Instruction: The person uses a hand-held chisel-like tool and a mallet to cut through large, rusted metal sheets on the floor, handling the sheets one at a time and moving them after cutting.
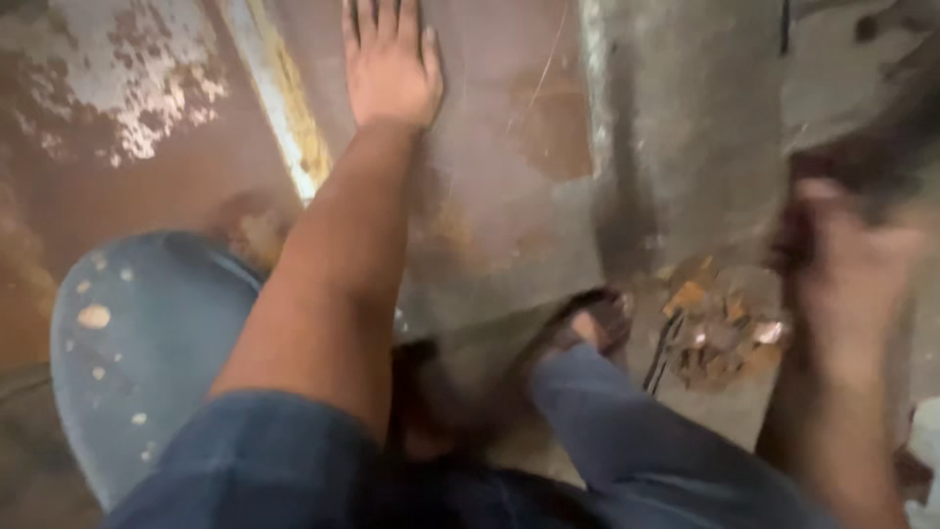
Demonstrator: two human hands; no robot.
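Note:
My left hand [392, 64] lies flat with its fingers spread on a rusty brown metal surface [490, 127], at the top middle of the view. The bare forearm runs down to a blue sleeve. At the right edge, my right hand [847, 264] is badly blurred. A dark blurred shape [862, 157] sits just above it; whether the hand grips it is unclear. My foot in a dark sandal [587, 328] rests on the ground between the two arms.
A blue drum [137, 343] spotted with pale paint stands at the lower left. A small heap of brownish scraps [725, 328] lies beside the foot. A grey metal upright [676, 127] rises behind it, and a yellowish strip [284, 108] crosses the brown surface.

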